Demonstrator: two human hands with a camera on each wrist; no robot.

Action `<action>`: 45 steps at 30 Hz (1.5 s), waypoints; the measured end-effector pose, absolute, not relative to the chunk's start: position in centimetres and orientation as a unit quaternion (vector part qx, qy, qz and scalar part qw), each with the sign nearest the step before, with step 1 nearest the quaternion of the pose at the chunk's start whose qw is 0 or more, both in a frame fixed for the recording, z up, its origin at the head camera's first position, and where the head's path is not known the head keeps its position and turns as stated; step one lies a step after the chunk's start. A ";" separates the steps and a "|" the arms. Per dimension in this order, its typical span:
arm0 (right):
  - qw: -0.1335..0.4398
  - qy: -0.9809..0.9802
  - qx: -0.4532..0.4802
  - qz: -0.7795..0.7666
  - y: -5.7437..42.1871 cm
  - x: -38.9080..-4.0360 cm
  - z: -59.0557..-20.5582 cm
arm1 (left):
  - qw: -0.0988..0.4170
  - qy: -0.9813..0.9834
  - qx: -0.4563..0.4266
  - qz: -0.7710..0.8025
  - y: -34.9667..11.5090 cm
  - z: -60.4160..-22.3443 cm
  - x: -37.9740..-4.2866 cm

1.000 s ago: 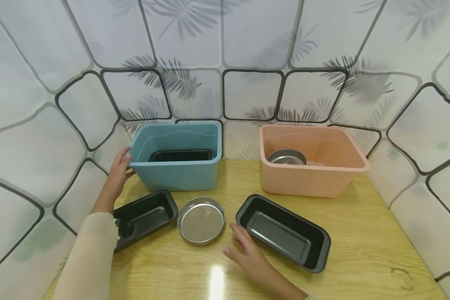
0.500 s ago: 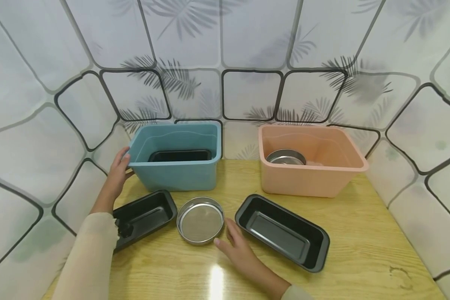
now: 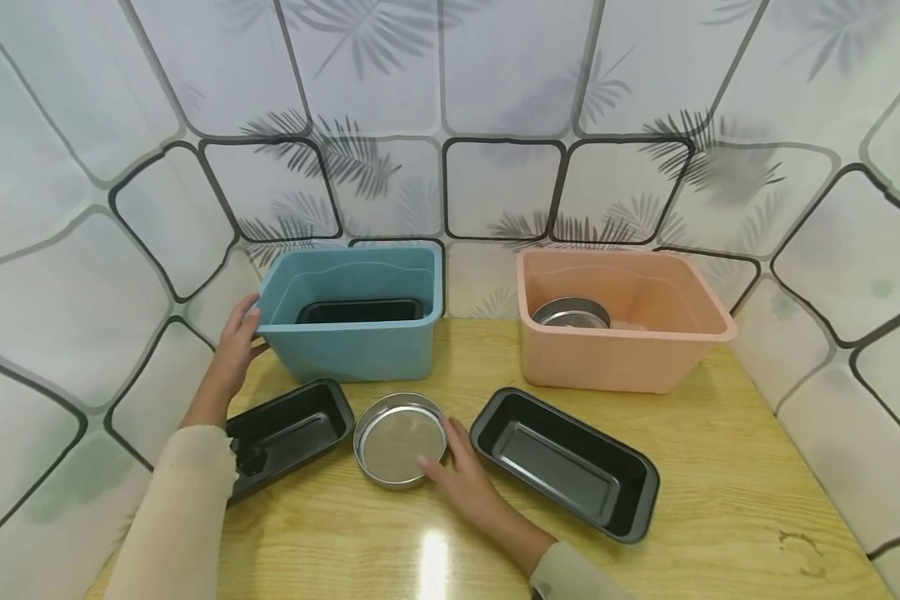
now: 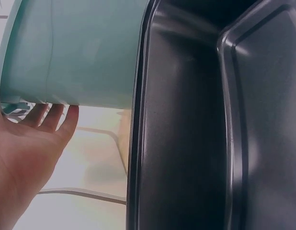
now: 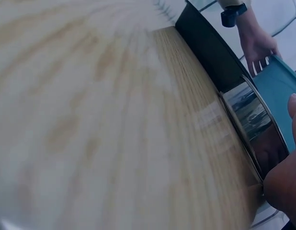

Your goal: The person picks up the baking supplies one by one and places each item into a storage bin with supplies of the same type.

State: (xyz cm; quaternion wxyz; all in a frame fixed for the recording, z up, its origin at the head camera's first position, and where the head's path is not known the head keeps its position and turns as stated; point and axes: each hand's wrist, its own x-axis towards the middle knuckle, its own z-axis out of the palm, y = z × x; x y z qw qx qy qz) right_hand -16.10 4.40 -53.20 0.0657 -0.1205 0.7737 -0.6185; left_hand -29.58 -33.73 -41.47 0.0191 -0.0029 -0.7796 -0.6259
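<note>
At the end wall of the blue plastic bin (image 3: 348, 354), my left hand (image 3: 232, 348) grips the rim; the left wrist view shows its fingers bent against the wall. A black loaf pan (image 3: 292, 437) lies below that wrist, partly hidden by the sleeve. My right hand (image 3: 467, 479) is at the right side of a round metal cake pan (image 3: 399, 446), its thumb over the near rim and its fingers along the outside. In the right wrist view the thumb (image 5: 295, 115) stands raised beside the pan's shiny wall.
A second black loaf pan (image 3: 562, 467) lies slanted right of my right hand. Behind it stands a pink bin (image 3: 607, 362) with a round metal pan (image 3: 572, 312) inside. Another dark pan (image 3: 360, 311) sits inside the blue bin. Patterned cloth (image 3: 506, 192) walls the wooden table (image 3: 720, 467).
My right hand has moved left and slightly up, from beside the right-hand loaf pan to the round cake pan's edge. The left hand has stayed at the blue bin.
</note>
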 end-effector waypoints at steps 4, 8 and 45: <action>0.061 0.783 -0.108 -0.609 4.0 -16.8 -53.4 | 0.019 -0.780 -0.001 -0.626 -33.8 -41.6 -29.5; 0.061 0.781 -0.100 -0.614 3.5 -17.1 -53.7 | 0.019 -0.780 0.001 -0.625 -33.9 -41.7 -29.4; 0.050 0.770 -0.123 -0.625 2.5 -16.0 -52.4 | 0.014 -0.774 0.000 -0.633 -32.4 -39.2 -28.1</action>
